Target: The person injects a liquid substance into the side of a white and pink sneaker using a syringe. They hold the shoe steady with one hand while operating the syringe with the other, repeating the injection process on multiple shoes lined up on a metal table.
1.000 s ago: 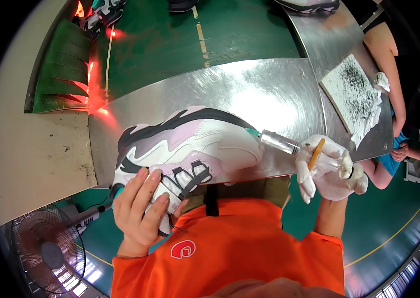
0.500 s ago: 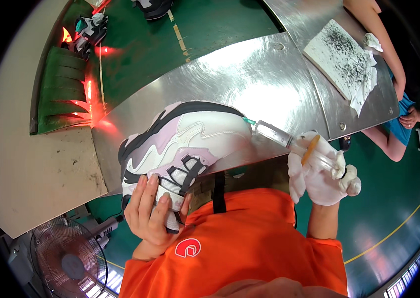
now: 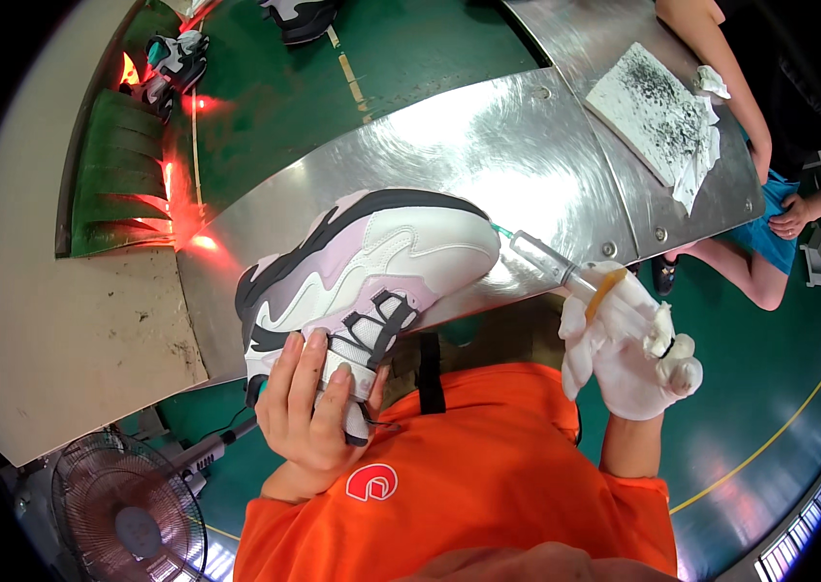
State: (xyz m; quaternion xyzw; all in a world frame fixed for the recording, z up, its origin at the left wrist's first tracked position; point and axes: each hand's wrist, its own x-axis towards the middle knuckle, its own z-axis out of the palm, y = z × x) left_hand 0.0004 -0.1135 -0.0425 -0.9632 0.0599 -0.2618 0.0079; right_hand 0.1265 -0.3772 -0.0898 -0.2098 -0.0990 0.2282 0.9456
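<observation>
A white and lilac sneaker (image 3: 430, 238) with a black-edged sole and dark laces is held on its side over the near edge of the metal table, toe to the right and sole away from me. My bare left hand (image 3: 308, 417) grips it by the tongue and collar; the thumb is mostly hidden. In a white glove, my right hand (image 3: 628, 354) holds a clear syringe (image 3: 541, 257) with a green tip. That tip is right at the sole's edge by the toe; whether it touches, I cannot tell. An amber flange crosses the syringe at my fingers.
Beyond the metal table (image 3: 352, 175) runs a green conveyor belt (image 3: 265, 97) carrying other shoes (image 3: 177, 58). Red light glows behind slitted green flaps (image 3: 119, 184). A black-smudged white pad (image 3: 648, 112) lies at the right, near another person's arm (image 3: 721, 68). A fan (image 3: 134, 514) stands lower left.
The sneaker has turned slightly, its toe now a little farther right. The syringe tip has moved from against the sole edge to just beside the toe. Both hands keep their holds.
</observation>
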